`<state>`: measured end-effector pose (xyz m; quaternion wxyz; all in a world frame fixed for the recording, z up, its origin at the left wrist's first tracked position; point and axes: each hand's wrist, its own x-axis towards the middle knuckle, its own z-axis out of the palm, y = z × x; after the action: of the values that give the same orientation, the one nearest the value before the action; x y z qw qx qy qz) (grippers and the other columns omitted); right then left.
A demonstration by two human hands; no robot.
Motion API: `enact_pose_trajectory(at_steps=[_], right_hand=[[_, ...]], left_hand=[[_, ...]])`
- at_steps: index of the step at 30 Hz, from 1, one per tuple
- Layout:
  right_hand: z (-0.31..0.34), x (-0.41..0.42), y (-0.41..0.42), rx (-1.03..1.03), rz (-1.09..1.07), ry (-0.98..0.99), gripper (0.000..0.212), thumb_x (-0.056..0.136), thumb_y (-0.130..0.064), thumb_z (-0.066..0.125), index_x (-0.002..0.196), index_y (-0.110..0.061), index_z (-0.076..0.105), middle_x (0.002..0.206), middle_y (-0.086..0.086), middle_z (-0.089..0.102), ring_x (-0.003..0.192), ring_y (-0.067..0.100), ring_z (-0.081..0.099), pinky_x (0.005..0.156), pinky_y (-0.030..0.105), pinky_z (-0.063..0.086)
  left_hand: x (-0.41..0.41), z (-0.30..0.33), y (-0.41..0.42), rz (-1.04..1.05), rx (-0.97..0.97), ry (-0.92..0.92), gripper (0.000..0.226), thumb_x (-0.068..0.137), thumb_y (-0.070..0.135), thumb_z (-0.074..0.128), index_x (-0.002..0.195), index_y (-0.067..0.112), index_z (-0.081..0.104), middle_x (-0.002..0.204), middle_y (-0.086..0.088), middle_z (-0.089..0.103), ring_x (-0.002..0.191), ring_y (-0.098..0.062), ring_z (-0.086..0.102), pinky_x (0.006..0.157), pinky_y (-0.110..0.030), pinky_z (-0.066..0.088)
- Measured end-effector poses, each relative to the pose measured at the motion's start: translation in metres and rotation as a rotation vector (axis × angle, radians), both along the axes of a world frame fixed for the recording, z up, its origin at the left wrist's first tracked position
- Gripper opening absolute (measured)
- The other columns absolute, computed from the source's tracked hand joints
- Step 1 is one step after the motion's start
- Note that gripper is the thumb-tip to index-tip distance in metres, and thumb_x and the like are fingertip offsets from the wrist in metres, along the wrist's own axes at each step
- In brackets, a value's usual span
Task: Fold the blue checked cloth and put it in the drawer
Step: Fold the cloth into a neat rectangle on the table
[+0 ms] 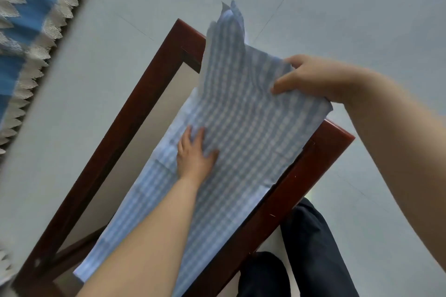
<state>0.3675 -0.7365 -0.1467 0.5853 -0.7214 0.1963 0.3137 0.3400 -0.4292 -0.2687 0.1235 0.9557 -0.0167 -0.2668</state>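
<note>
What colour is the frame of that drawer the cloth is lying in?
Dark reddish-brown wood; the drawer frame shows best in the head view, around the blue checked cloth.

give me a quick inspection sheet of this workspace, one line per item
surface: open dark red wooden drawer, pale inside, seen from above
job's things: blue checked cloth lies along the drawer, partly folded, far end rising past the drawer's far rim
clutter: nothing seen
grippers: left hand lies on the cloth, fingers partly tucked under a fold; right hand pinches the cloth's raised right edge
cables: nothing seen
surroundings: pale tiled floor; blue fabric with a white lace edge at upper left; dark trousers at the bottom
</note>
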Motion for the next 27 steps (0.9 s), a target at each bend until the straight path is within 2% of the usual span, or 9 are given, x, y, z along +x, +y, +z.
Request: enact_pose_trajectory(at_steps=[2,4,6,10,14,16,19,23,27], right_hand=[[0.034,-0.016,0.042,0.04,0.117,-0.078,0.029,0.082,-0.013,0.06,0.098,-0.035,0.068,0.085,-0.006,0.073,0.073,0.007,0.071,0.072,0.029,0.058],[0.052,-0.033,0.096,0.017,0.301,-0.149,0.05,0.083,-0.013,0.054,0.121,-0.045,0.057,0.084,-0.009,0.07,0.06,-0.004,0.064,0.06,0.018,0.053],[0.05,-0.054,0.16,-0.046,0.431,-0.177,0.058,0.086,-0.015,0.049,0.133,-0.047,0.044,0.087,-0.011,0.064,0.052,-0.004,0.055,0.05,0.015,0.043],[0.011,-0.116,0.284,-0.272,0.602,-0.25,0.052,0.091,-0.022,0.043,0.14,-0.039,0.035,0.118,0.003,0.061,0.108,0.026,0.058,0.076,0.032,0.044],[-0.057,-0.18,0.35,-0.401,0.769,-0.16,0.068,0.092,-0.011,0.039,0.149,-0.038,0.015,0.085,0.008,0.056,0.075,0.029,0.054,0.049,0.027,0.028],[-0.079,-0.203,0.359,-0.419,0.811,-0.114,0.065,0.095,-0.017,0.039,0.149,-0.041,0.012,0.081,0.003,0.055,0.068,0.025,0.051,0.048,0.028,0.029],[-0.086,-0.217,0.36,-0.325,0.727,-0.1,0.049,0.096,-0.045,0.043,0.142,-0.037,0.031,0.102,-0.001,0.065,0.093,0.022,0.061,0.069,0.03,0.046],[-0.095,-0.218,0.345,-0.655,0.201,-0.72,0.037,0.093,-0.041,0.044,0.116,-0.021,0.064,0.111,0.0,0.066,0.106,0.027,0.06,0.086,0.041,0.047],[-0.101,-0.194,0.31,-0.897,0.181,-0.63,0.046,0.097,-0.038,0.041,0.142,-0.028,0.038,0.153,0.003,0.031,0.143,0.027,0.023,0.116,0.049,0.011]], left_hand=[[-0.015,0.01,0.02,0.224,-0.252,0.038,0.054,0.092,0.038,0.057,0.142,0.026,0.04,0.151,0.001,0.032,0.138,-0.017,0.031,0.109,-0.031,0.031],[-0.024,0.028,0.04,0.669,-0.568,0.151,0.039,0.098,0.047,0.041,0.128,0.026,0.052,0.134,0.002,0.054,0.124,-0.017,0.051,0.101,-0.032,0.039],[-0.031,0.044,0.071,1.068,-0.861,0.286,0.061,0.095,0.063,0.019,0.117,0.02,0.057,0.12,-0.001,0.064,0.112,-0.022,0.059,0.095,-0.038,0.042],[-0.066,0.052,0.156,1.458,-1.201,0.356,0.092,0.079,0.084,0.014,0.113,0.014,0.063,0.11,-0.009,0.068,0.103,-0.028,0.063,0.085,-0.041,0.048],[-0.104,0.052,0.2,1.381,-1.125,0.513,0.097,0.071,0.088,0.022,0.12,0.014,0.059,0.115,-0.011,0.067,0.107,-0.03,0.062,0.093,-0.044,0.047],[-0.108,0.052,0.196,1.25,-1.018,0.546,0.082,0.077,0.076,0.042,0.124,0.011,0.056,0.12,-0.013,0.066,0.111,-0.03,0.062,0.096,-0.045,0.048],[-0.113,0.029,0.196,1.21,-0.931,0.412,0.075,0.064,0.042,0.084,0.124,0.006,0.056,0.121,-0.015,0.065,0.107,-0.029,0.065,0.098,-0.049,0.048],[-0.115,0.033,0.185,1.124,-0.813,0.064,0.029,0.086,0.002,0.065,0.113,0.003,0.055,0.105,-0.006,0.064,0.089,-0.02,0.063,0.073,-0.026,0.055],[-0.13,0.034,0.198,1.014,-0.879,0.102,0.014,0.092,0.005,0.058,0.098,0.017,0.053,0.101,0.001,0.065,0.093,-0.015,0.065,0.077,-0.027,0.054]])
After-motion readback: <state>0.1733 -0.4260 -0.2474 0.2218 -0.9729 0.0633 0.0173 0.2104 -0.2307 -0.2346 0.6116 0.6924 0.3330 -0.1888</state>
